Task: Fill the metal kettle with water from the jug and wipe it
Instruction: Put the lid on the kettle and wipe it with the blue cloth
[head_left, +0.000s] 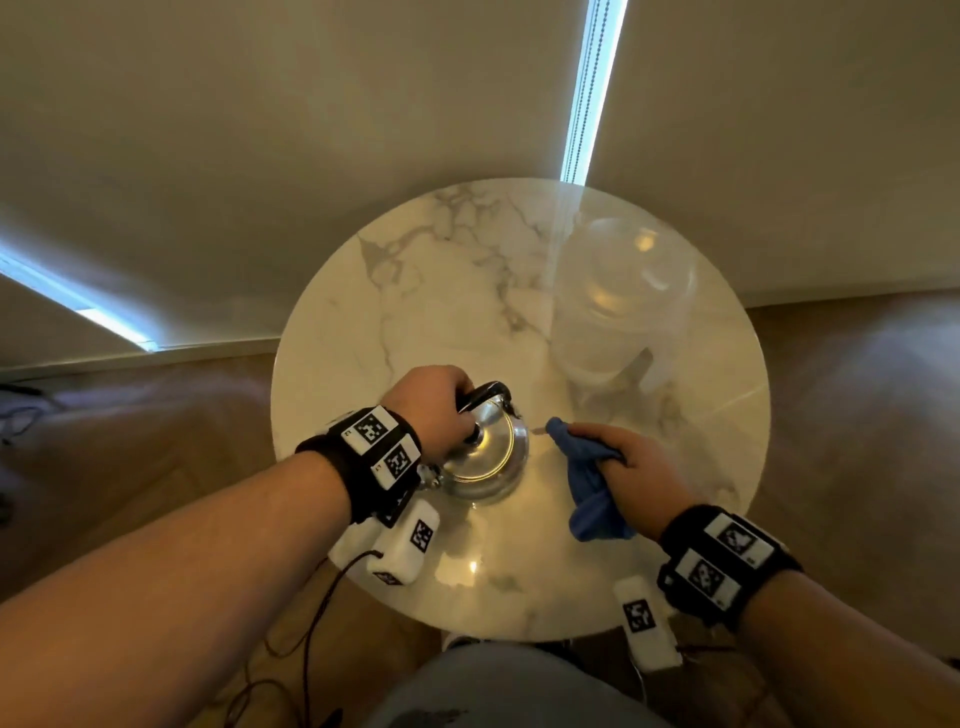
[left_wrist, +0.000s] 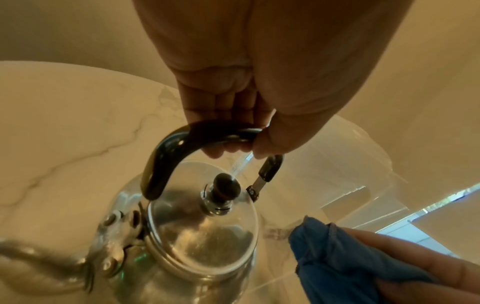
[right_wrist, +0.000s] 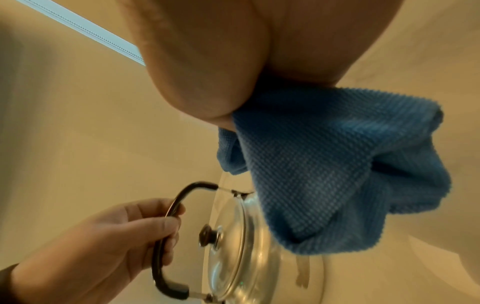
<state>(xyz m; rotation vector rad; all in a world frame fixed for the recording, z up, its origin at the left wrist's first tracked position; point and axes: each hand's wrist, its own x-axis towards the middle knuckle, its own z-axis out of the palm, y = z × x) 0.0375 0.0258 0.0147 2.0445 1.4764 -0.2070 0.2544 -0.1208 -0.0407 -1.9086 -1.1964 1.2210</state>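
Note:
A shiny metal kettle (head_left: 491, 457) with its lid on stands near the middle of the round marble table (head_left: 415, 291). My left hand (head_left: 434, 402) grips its black arched handle (left_wrist: 166, 156) from above, fingers curled round it. The lid's dark knob (left_wrist: 224, 185) shows below the handle. My right hand (head_left: 631, 473) holds a bunched blue cloth (head_left: 587, 483) just right of the kettle (right_wrist: 241, 246); the cloth (right_wrist: 324, 174) hangs close to the kettle's side. A clear plastic jug (head_left: 618, 301) stands at the table's back right, behind the cloth.
The table is small, with a wooden floor (head_left: 857, 389) around it and beige blinds (head_left: 311, 130) behind. Bare marble lies at the back left and at the front edge. My knee (head_left: 509, 686) is below the near rim.

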